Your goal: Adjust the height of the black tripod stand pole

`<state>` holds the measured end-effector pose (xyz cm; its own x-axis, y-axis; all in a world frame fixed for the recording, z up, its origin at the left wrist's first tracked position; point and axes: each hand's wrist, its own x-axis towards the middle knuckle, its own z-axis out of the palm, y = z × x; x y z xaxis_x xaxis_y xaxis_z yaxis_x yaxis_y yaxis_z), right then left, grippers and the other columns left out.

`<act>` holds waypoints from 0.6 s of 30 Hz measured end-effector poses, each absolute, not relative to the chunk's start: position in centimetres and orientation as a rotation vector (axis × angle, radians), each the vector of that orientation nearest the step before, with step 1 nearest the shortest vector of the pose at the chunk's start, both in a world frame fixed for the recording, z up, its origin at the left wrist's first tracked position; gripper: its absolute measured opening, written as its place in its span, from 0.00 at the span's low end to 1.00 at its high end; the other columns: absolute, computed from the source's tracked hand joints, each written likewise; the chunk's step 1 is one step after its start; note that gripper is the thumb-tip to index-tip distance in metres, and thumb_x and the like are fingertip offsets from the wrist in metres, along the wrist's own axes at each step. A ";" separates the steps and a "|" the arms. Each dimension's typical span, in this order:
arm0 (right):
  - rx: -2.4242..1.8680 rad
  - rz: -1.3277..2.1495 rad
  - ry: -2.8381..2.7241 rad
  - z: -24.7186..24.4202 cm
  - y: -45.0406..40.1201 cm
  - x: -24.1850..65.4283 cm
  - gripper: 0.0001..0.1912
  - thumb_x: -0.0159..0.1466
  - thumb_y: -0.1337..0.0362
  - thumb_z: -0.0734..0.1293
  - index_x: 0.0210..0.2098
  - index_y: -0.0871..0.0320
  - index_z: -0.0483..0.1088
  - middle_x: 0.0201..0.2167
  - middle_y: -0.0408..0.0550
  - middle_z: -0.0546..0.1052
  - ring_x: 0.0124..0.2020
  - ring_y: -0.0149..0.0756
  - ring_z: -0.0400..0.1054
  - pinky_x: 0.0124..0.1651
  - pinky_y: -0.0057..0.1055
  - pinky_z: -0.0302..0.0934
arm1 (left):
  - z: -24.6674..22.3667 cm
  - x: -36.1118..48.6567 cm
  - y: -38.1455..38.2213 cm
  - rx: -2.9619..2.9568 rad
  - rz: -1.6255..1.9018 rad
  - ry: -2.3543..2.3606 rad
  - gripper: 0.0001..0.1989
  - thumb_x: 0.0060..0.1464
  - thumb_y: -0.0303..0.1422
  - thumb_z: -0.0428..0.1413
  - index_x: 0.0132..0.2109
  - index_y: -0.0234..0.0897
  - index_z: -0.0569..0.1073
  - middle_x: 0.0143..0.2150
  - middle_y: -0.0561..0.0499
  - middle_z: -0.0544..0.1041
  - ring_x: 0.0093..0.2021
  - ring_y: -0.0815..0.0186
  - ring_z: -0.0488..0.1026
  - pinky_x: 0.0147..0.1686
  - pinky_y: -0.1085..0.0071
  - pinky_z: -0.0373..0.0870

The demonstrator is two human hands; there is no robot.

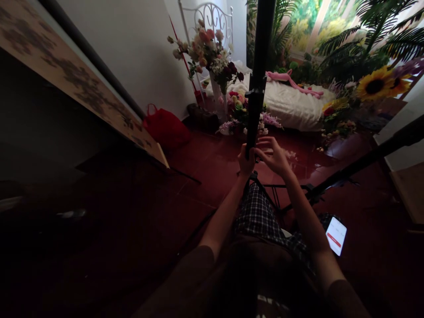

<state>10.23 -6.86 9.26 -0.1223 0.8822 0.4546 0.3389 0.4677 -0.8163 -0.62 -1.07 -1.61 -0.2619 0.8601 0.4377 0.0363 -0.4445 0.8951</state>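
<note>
A black light stand's pole (261, 44) rises upright in front of me, with a clamp collar (255, 90) partway up. My left hand (246, 161) is wrapped round the lower pole, a little above the stand's spread legs (265, 194). Close to the right side of the same pole is my right hand (272, 155), its fingers bent but apart. Its thumb and fingertips reach the pole; whether they press on it I cannot tell. A lit phone (336, 236) lies by my right forearm, on or near my checked clothing.
A second black pole (357, 165) slants across the right. Ahead are a white bed (294, 108), a flower bouquet (212, 57), sunflowers (376, 84) and palm leaves (367, 39). To the left, a red bag (165, 128) sits beside a leaning patterned panel (89, 84).
</note>
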 end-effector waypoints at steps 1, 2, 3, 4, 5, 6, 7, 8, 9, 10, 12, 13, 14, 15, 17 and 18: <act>-1.091 0.621 -1.687 7.8 -7.4 10.5 0.23 0.60 0.49 0.69 0.48 0.55 0.66 0.45 0.52 0.76 0.47 0.39 0.72 0.49 0.38 0.70 | -1.7 -0.6 -0.9 1.399 1.787 1.141 0.22 0.58 0.54 0.51 0.42 0.39 0.72 0.26 0.54 0.72 0.25 0.71 0.69 0.27 0.75 0.64; -1.116 0.587 -1.681 6.4 -7.8 10.5 0.22 0.60 0.49 0.69 0.48 0.56 0.67 0.46 0.53 0.76 0.48 0.41 0.72 0.52 0.40 0.69 | -1.8 -0.6 -0.8 1.414 1.813 1.157 0.23 0.57 0.55 0.50 0.42 0.39 0.72 0.26 0.54 0.72 0.25 0.71 0.69 0.27 0.75 0.64; -1.132 0.571 -1.658 5.1 -8.1 10.4 0.22 0.60 0.49 0.69 0.47 0.56 0.67 0.47 0.54 0.75 0.50 0.41 0.71 0.54 0.41 0.68 | -1.7 -0.6 -0.8 1.430 1.836 1.173 0.23 0.57 0.55 0.50 0.41 0.39 0.72 0.26 0.54 0.72 0.25 0.71 0.68 0.27 0.75 0.64; -1.139 0.577 -1.620 4.0 -8.2 10.2 0.22 0.61 0.49 0.68 0.48 0.56 0.66 0.48 0.55 0.75 0.51 0.41 0.71 0.54 0.41 0.68 | -1.6 -0.5 -0.8 1.438 1.851 1.187 0.23 0.58 0.55 0.50 0.41 0.38 0.71 0.27 0.54 0.72 0.25 0.71 0.68 0.28 0.75 0.64; -1.144 0.598 -1.570 3.0 -8.2 9.9 0.22 0.62 0.48 0.67 0.49 0.56 0.66 0.49 0.55 0.75 0.51 0.40 0.71 0.54 0.40 0.68 | -1.4 -0.5 -0.9 1.443 1.860 1.196 0.23 0.58 0.55 0.49 0.41 0.38 0.71 0.27 0.54 0.72 0.25 0.71 0.68 0.28 0.75 0.64; -1.146 0.631 -1.506 2.3 -8.2 9.6 0.22 0.63 0.48 0.65 0.50 0.56 0.65 0.48 0.54 0.75 0.49 0.39 0.72 0.51 0.38 0.70 | -1.2 -0.5 -1.1 1.447 1.867 1.200 0.23 0.58 0.55 0.49 0.40 0.38 0.71 0.27 0.54 0.72 0.26 0.71 0.68 0.28 0.75 0.64; -1.147 0.670 -1.435 1.8 -8.0 9.3 0.23 0.65 0.47 0.63 0.51 0.55 0.64 0.46 0.53 0.76 0.46 0.37 0.73 0.48 0.36 0.71 | -1.1 -0.5 -1.2 1.449 1.869 1.200 0.23 0.59 0.55 0.49 0.40 0.38 0.71 0.27 0.53 0.72 0.26 0.71 0.69 0.28 0.75 0.64; -1.149 0.705 -1.366 1.5 -7.9 9.0 0.23 0.66 0.46 0.61 0.53 0.55 0.63 0.42 0.51 0.77 0.41 0.36 0.74 0.43 0.33 0.72 | -0.9 -0.6 -1.4 1.447 1.870 1.200 0.23 0.59 0.55 0.48 0.40 0.38 0.71 0.27 0.53 0.72 0.25 0.71 0.69 0.28 0.75 0.64; -1.150 0.737 -1.307 1.4 -7.8 8.8 0.25 0.67 0.46 0.60 0.55 0.55 0.61 0.38 0.49 0.77 0.36 0.34 0.74 0.37 0.31 0.72 | -0.9 -0.6 -1.5 1.444 1.865 1.201 0.23 0.58 0.55 0.48 0.40 0.38 0.70 0.26 0.54 0.71 0.25 0.71 0.68 0.27 0.75 0.63; -1.144 0.760 -1.264 1.3 -7.8 8.6 0.26 0.67 0.46 0.59 0.57 0.54 0.60 0.33 0.46 0.77 0.31 0.33 0.73 0.32 0.29 0.70 | -0.8 -0.6 -1.6 1.440 1.863 1.207 0.23 0.58 0.55 0.49 0.39 0.38 0.70 0.26 0.54 0.71 0.25 0.71 0.68 0.26 0.75 0.63; -1.124 0.778 -1.250 1.5 -7.9 8.6 0.27 0.66 0.46 0.61 0.59 0.53 0.59 0.29 0.43 0.76 0.26 0.31 0.71 0.27 0.26 0.67 | -0.9 -0.6 -1.7 1.441 1.863 1.221 0.24 0.58 0.56 0.49 0.39 0.38 0.70 0.25 0.54 0.70 0.24 0.71 0.67 0.26 0.75 0.62; -1.117 0.768 -1.273 1.6 -8.1 8.7 0.27 0.65 0.47 0.63 0.59 0.53 0.60 0.30 0.43 0.76 0.26 0.30 0.71 0.27 0.25 0.67 | -0.9 -0.7 -1.6 1.443 1.867 1.228 0.24 0.58 0.56 0.49 0.38 0.38 0.70 0.25 0.54 0.70 0.24 0.71 0.67 0.26 0.75 0.62; -1.118 0.748 -1.304 1.6 -8.3 8.8 0.27 0.64 0.48 0.65 0.58 0.52 0.62 0.31 0.44 0.77 0.27 0.30 0.72 0.27 0.25 0.67 | -1.0 -0.7 -1.6 1.444 1.871 1.234 0.24 0.58 0.56 0.49 0.38 0.38 0.70 0.25 0.54 0.70 0.24 0.71 0.67 0.26 0.75 0.62; -1.126 0.722 -1.334 1.6 -8.5 8.9 0.25 0.63 0.50 0.66 0.57 0.52 0.64 0.34 0.45 0.78 0.28 0.30 0.72 0.28 0.25 0.67 | -1.0 -0.7 -1.6 1.444 1.869 1.236 0.24 0.58 0.56 0.49 0.38 0.38 0.70 0.25 0.54 0.70 0.24 0.71 0.67 0.26 0.75 0.62; -1.162 0.662 -1.370 1.5 -8.8 9.0 0.22 0.63 0.52 0.67 0.54 0.53 0.67 0.38 0.47 0.79 0.30 0.31 0.74 0.30 0.25 0.68 | -1.1 -0.7 -1.5 1.440 1.858 1.235 0.24 0.58 0.55 0.49 0.38 0.38 0.70 0.25 0.54 0.70 0.24 0.71 0.67 0.26 0.75 0.62; -1.185 0.630 -1.377 1.4 -8.9 9.1 0.21 0.64 0.53 0.67 0.54 0.53 0.67 0.39 0.47 0.80 0.31 0.31 0.74 0.31 0.25 0.67 | -1.1 -0.7 -1.5 1.437 1.855 1.236 0.23 0.58 0.55 0.49 0.38 0.38 0.70 0.25 0.54 0.70 0.24 0.71 0.68 0.26 0.75 0.62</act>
<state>9.10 -8.93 1.38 0.1660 0.9010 0.4008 0.2858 0.3451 -0.8940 -0.68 -1.52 -1.08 -0.3297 0.8043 0.4944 0.1468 -0.4736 0.8684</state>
